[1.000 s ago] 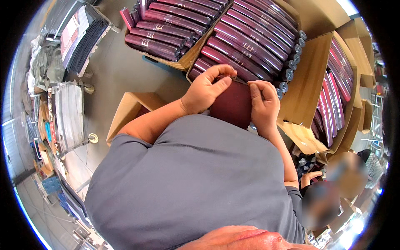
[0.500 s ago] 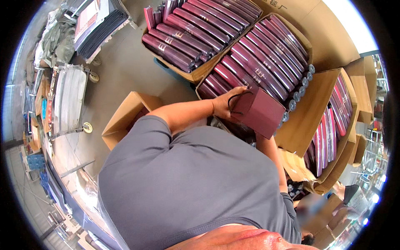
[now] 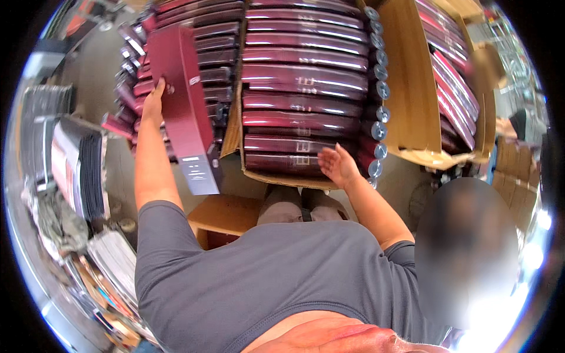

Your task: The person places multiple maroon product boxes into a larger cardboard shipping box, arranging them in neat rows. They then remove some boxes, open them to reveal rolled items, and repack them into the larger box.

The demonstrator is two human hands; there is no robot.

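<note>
My left hand [image 3: 154, 105], on the left, grips the edge of a long maroon gift box [image 3: 179, 88] with a grey-blue panel at its near end. The box is held tilted above a stack of dark maroon packages [image 3: 216, 60]. My right hand [image 3: 341, 168] is empty, its fingers apart, just over the near end of a carton [image 3: 282, 178]. Shiny maroon tubes [image 3: 303, 76] lie in rows in that carton. Round, pale caps [image 3: 381, 89] show along its right side.
At the right, an open carton [image 3: 406, 76] holds more maroon tubes. A smaller carton [image 3: 226, 213] stands near my legs. Stacked dark sheets [image 3: 88, 170] lie at the left. A person, partly blurred, is close at my right.
The box has swung from the middle to the far left in my left hand, its long side now visible. My right hand, earlier behind the box, is now apart from it. My view has turned.
</note>
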